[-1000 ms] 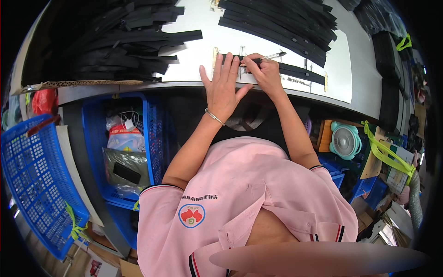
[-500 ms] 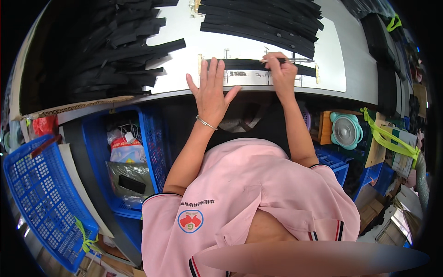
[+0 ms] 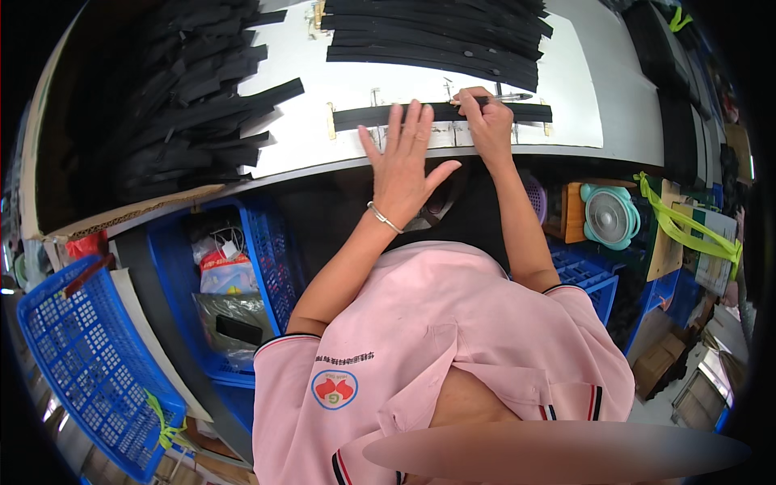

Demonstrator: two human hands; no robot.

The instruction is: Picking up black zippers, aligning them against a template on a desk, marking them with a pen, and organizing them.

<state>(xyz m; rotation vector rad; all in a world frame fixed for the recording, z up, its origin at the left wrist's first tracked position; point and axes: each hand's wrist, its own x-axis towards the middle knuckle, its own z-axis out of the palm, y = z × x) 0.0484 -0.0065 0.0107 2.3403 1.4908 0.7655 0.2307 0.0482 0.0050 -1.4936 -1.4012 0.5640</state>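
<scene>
Near the front edge of the grey table [image 3: 634, 105] I can see a long, flat, black fabric strip [image 3: 529, 112], lying lengthwise on a white sheet [image 3: 578, 93] with dark markings. The person's two hands are apart: the left hand [image 3: 404, 153] is spread wide, fingers over the strip toward its left end, though I can't tell how firmly they press. The right hand [image 3: 488, 129] is closed on a clear-barrelled pen with a dark grip [image 3: 509, 98], its tip at the strip, right of the left hand. Toward the table's far edge lie more black strips in a row [image 3: 436, 40]; a loose black heap [image 3: 178, 105] fills the left end.
</scene>
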